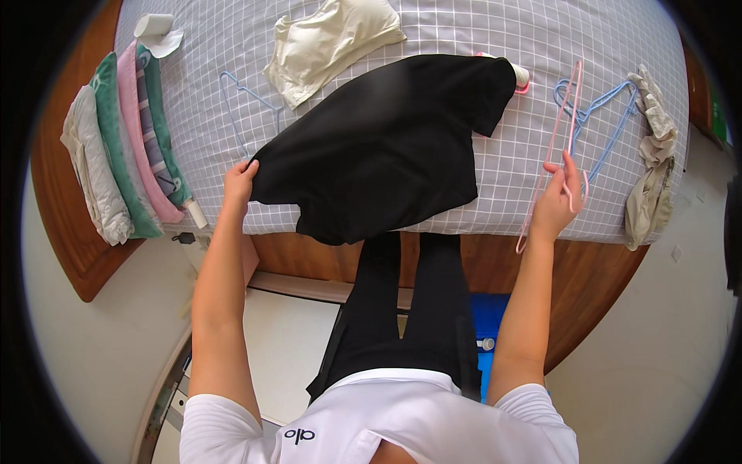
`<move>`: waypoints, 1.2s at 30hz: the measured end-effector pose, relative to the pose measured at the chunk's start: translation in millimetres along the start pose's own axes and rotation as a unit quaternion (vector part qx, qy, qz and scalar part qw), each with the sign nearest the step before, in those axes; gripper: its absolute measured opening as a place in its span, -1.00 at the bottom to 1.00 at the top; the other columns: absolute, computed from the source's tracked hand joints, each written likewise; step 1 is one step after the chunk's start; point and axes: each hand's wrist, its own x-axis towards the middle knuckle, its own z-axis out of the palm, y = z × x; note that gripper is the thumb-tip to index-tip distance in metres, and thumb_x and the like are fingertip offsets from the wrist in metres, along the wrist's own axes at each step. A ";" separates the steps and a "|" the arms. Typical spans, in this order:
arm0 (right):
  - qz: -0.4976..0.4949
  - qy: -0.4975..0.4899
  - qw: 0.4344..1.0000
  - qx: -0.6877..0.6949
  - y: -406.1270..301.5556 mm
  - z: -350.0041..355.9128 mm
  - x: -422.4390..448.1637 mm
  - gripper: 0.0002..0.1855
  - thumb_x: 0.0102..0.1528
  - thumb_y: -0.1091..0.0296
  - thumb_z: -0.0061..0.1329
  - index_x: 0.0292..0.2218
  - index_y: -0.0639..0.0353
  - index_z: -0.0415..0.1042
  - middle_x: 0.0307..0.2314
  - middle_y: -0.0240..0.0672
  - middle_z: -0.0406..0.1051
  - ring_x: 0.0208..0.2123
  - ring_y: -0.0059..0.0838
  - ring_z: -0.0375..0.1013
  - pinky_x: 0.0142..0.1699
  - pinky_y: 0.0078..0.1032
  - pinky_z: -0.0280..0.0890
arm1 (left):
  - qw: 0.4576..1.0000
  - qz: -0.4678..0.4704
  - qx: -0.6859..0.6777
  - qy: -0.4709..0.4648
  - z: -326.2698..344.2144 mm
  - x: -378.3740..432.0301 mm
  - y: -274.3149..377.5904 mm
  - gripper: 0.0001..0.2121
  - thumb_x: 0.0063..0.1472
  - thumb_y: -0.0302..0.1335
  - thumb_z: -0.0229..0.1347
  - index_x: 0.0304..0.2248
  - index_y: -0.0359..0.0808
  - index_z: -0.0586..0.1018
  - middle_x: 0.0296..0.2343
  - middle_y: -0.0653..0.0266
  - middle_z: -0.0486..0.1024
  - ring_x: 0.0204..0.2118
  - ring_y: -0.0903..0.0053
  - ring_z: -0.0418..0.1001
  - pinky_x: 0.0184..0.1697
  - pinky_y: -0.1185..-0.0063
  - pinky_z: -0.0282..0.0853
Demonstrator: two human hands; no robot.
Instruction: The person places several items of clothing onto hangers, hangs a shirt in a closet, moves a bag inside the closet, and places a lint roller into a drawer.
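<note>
My left hand (pixel 239 182) pinches the left edge of a black short-sleeved garment (pixel 388 145), which spreads over the checked bed sheet and droops at the bed's near edge. In my right hand (pixel 555 203) is a pink clothes hanger (pixel 530 214), held up at the right of the garment. Blue hangers (pixel 606 104) lie on the bed just beyond that hand. Another light blue hanger (pixel 251 91) lies at the left, partly hidden by the black garment. Under the garment's far right corner, a white item and a pink-red edge (pixel 523 88) peek out.
A cream bra top (pixel 333 43) lies at the far side of the bed. Folded clothes (pixel 124 145) and a white roll (pixel 155 25) are at the left. Crumpled beige cloths (pixel 652 168) line the right edge. A blue container (pixel 490 313) stands below, beside my legs.
</note>
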 end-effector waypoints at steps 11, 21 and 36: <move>-0.022 -0.118 0.949 -0.291 105.5 64.3 -98.3 -0.73 -0.07 0.16 0.11 -0.33 0.07 0.49 -0.41 -0.26 0.32 -0.41 -0.20 0.39 -0.37 -0.30 0.29 | 0.956 -0.094 -0.098 -0.259 -0.3 -27.5 69.2 -0.74 0.14 -0.43 0.08 -0.20 -0.39 0.45 -0.39 0.33 0.49 -0.38 0.60 0.45 -0.23 0.62 0.36; 0.240 -0.175 0.927 0.227 38.4 22.9 -81.4 -0.87 0.00 0.40 0.01 -0.50 0.26 0.39 -0.68 -0.47 0.27 -0.59 -0.64 0.26 -0.49 -0.55 0.17 | 0.878 0.017 -0.317 -0.358 -122.1 -194.3 60.5 -0.46 0.08 -0.36 0.15 0.00 -0.44 0.28 -0.12 0.22 0.39 -0.09 0.53 0.37 -0.02 0.56 0.29; -0.215 -0.436 0.786 0.383 -320.9 -122.7 -90.5 -0.77 0.11 0.34 -0.10 -0.53 0.29 0.31 -0.57 -0.43 0.26 -0.68 -0.75 0.05 -0.57 -0.74 -0.07 | 0.813 0.461 -0.355 0.020 -254.4 -470.4 75.3 -0.50 0.14 -0.24 -0.09 -0.02 -0.45 0.31 -0.03 -0.02 0.30 0.03 0.19 0.28 0.14 0.32 0.12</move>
